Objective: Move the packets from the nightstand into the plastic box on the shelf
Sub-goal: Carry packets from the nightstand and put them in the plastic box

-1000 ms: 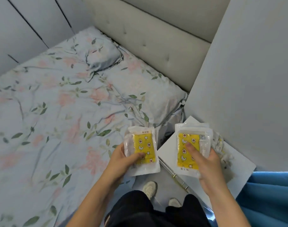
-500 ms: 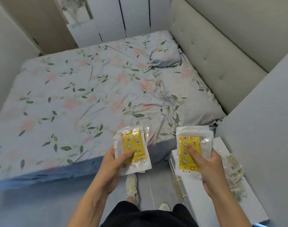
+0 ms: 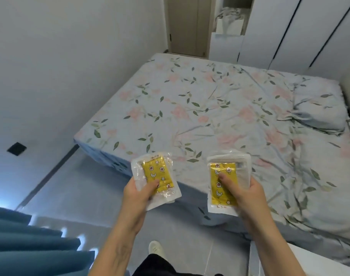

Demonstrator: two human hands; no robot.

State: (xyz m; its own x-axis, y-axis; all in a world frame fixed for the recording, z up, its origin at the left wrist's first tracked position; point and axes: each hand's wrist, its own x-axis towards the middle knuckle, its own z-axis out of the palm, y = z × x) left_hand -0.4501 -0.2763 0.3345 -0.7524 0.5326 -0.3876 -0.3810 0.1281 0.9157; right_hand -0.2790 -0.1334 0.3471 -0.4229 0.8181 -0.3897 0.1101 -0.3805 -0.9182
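Observation:
Each of my hands carries a small stack of clear packets with yellow star-and-moon inserts. My left hand grips the left packets from below, thumb pressed on the yellow print. My right hand grips the right packets, thumb on top. Both stacks hang in the air over the floor in front of the bed. A corner of the white nightstand shows at the bottom right. The plastic box and its shelf are out of view.
A bed with a floral sheet and a pillow fills the middle and right. A blue curtain hangs at the lower left. White wardrobes and a door stand at the back. Grey floor lies between wall and bed.
The view has swung to the left, away from the nightstand and headboard toward the foot of the bed and the door. Both hands keep holding their packets in front of me.

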